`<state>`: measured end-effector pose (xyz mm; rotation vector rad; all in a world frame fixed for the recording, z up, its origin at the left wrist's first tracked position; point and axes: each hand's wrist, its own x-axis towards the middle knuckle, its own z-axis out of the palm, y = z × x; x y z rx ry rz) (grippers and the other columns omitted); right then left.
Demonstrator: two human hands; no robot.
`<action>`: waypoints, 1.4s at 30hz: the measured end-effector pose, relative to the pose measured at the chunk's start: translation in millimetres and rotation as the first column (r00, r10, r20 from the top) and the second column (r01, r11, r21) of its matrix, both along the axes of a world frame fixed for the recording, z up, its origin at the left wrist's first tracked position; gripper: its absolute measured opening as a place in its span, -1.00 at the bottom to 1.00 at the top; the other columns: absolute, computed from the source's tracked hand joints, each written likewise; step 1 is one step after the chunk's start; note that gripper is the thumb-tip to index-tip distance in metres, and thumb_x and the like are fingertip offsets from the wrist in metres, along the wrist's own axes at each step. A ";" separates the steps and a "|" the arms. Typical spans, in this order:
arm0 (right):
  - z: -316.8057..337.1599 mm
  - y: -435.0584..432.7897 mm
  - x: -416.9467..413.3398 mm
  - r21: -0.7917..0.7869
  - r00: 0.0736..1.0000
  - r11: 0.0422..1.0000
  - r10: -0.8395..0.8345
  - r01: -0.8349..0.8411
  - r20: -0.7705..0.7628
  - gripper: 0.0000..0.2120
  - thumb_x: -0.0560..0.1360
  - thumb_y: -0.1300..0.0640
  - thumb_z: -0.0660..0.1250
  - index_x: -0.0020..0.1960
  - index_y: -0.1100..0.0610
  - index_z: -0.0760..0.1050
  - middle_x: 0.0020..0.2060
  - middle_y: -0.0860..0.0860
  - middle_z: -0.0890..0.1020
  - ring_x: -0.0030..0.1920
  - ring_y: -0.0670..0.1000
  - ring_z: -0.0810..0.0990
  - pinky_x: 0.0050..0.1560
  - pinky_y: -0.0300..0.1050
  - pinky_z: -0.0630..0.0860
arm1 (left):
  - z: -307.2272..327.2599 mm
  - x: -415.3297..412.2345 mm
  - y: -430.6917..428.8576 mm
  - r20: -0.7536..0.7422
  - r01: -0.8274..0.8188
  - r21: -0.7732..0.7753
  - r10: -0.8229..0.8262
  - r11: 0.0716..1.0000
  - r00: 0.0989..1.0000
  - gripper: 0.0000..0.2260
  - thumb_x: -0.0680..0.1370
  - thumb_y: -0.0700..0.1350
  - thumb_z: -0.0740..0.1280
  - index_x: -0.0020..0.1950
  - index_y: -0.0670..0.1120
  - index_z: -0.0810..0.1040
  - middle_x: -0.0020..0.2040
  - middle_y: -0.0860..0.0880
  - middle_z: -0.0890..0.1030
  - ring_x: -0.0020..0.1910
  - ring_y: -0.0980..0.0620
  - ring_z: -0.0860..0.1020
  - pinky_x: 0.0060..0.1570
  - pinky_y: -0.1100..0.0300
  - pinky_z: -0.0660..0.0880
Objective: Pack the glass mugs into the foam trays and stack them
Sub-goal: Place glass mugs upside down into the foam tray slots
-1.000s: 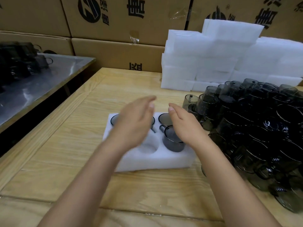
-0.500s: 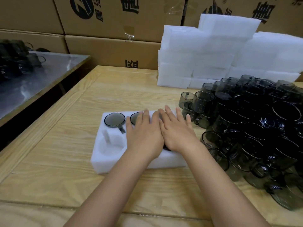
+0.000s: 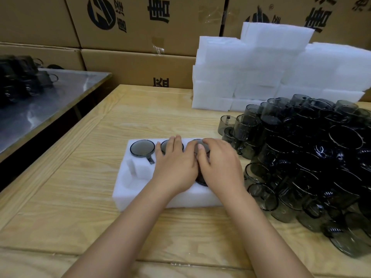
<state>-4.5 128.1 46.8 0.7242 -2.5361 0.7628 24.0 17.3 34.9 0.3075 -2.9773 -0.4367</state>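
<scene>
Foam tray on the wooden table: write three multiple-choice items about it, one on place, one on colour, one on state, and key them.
1. The pile of loose mugs lies on which side of the foam tray?
A. left
B. right
C. on top of it

2. The tray's colour is:
A. white
B. blue
C. black

3. The tray's front-left pocket is:
A. empty
B. filled with a mug
C. covered by a lid

Key:
1 B, the pile sits past the tray's right end.
2 A, the foam is plain white.
3 A, only bare foam shows in that hollow.
</scene>
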 end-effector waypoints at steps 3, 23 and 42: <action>12.6 15.7 3.8 -0.087 0.959 0.990 -0.131 0.112 -0.251 -0.78 0.48 0.14 0.28 0.05 0.21 0.59 -0.03 0.10 0.64 0.05 0.18 0.56 0.05 0.02 0.39 | -0.8 -0.3 -1.0 -0.013 0.006 -0.005 -0.006 1.000 1.000 -0.61 0.66 -0.04 -0.09 0.50 0.09 0.09 0.56 -0.19 -0.03 0.55 -0.06 -0.15 0.43 -0.18 -0.24; 29.2 56.2 -22.3 0.356 0.788 0.710 -0.594 0.608 -0.161 -0.93 0.47 0.29 0.31 -0.06 0.23 0.46 -0.11 0.15 0.51 0.02 0.19 0.35 -0.03 0.03 0.09 | 7.1 11.3 -2.6 -0.167 0.070 0.238 -0.030 0.969 0.985 -0.60 0.65 0.07 0.05 0.49 0.07 0.19 0.46 0.13 0.28 0.52 0.10 0.03 0.48 -0.07 -0.22; 19.8 34.2 8.6 -0.253 0.964 0.932 0.266 -0.262 -0.018 -0.88 0.42 0.35 0.38 -0.11 0.18 0.53 -0.16 -0.08 0.50 -0.14 -0.09 0.42 -0.04 -0.35 0.30 | 9.5 22.1 -4.1 -0.494 0.267 0.520 0.031 0.812 0.869 -0.49 0.34 0.03 0.53 0.24 0.14 0.45 0.14 0.25 0.54 0.20 0.27 0.46 0.21 0.29 0.39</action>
